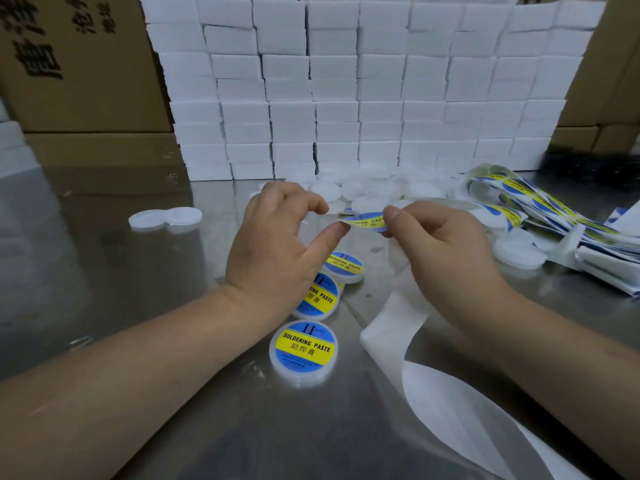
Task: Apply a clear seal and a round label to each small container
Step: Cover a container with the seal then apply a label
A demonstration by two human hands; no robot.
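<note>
A: What does the right hand (440,244) hold?

B: Its thumb and fingers pinch the right end of a round blue-and-yellow label (365,221). A white paper backing strip (398,317) hangs from the same grip down onto the shiny steel table (104,271).

A: And the left hand (273,244)?

B: Its thumb tip touches the label's left edge. The forefinger curls just above, with a gap between. Whether it grips the label, I cannot tell.

A: Where are the containers?

B: Three small round white labelled containers (303,351) lie in a row under the left wrist. Plain white unlabelled containers (367,192) are heaped just beyond the hands, with loose ribbons of labels (540,206) to the right. Behind them stands a wall of white foam blocks (346,98).
</note>
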